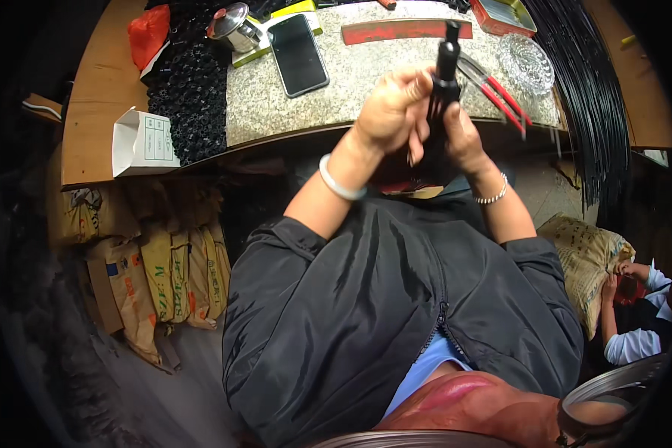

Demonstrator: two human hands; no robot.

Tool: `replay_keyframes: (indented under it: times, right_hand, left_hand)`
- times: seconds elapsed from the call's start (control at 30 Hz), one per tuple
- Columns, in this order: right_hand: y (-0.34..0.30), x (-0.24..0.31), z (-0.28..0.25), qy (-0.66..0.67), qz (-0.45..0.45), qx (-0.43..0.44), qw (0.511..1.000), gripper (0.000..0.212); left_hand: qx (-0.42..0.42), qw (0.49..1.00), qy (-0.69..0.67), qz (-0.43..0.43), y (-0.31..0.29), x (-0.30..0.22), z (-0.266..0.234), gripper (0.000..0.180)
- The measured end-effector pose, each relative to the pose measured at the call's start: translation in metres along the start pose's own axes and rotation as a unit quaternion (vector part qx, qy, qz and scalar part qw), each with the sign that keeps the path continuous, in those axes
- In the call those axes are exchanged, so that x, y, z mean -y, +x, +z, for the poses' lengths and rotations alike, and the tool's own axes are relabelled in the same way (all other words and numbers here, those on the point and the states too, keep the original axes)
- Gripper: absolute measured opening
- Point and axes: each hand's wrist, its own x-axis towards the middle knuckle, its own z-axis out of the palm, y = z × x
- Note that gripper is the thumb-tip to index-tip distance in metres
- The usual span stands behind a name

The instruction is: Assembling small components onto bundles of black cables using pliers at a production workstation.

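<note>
In front of the bench edge, both my hands hold one black part [446,63], upright, with a narrow knobbed top and a wider, slotted-looking lower section. My left hand [384,112], above a white bangle, is closed with its thumb and fingertips against the part's left side. From the right, my right hand [467,142] grips the lower section, its thumb on the front; its other fingers are mostly hidden. Just beyond it, red-handled pliers [496,93] lie on the speckled bench top [276,116].
Left on the bench are a phone [299,56], a metal lidded cup [235,28], a heap of small black parts [190,97] and a white box [143,142]. Right are a glass ashtray [526,63] and long black rods [590,97]. Another person's hands [623,276] are at the lower right.
</note>
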Motion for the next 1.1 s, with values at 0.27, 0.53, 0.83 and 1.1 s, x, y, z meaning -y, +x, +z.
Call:
replay_keyframes:
  times: [0.27,0.53,0.83,1.1]
  right_hand:
    - [0.014,-0.010,0.010,-0.088,-0.056,-0.130,0.986,0.052]
    - [0.004,-0.028,0.021,-0.198,-0.081,-0.273,0.938,0.044]
    - [0.002,-0.029,0.044,0.032,-0.193,-0.330,0.924,0.016]
    - [-0.005,-0.022,0.039,-0.026,-0.154,-0.331,0.930,0.015]
  left_hand:
    - [0.009,0.998,-0.043,-0.045,0.008,-0.020,0.005,0.037]
    - [-0.123,0.875,0.436,0.171,-0.029,-0.003,0.052,0.049]
    - [-0.187,0.915,0.281,0.223,-0.016,0.002,0.028,0.009]
    - [-0.161,0.920,0.270,0.235,-0.015,0.007,0.019,0.019]
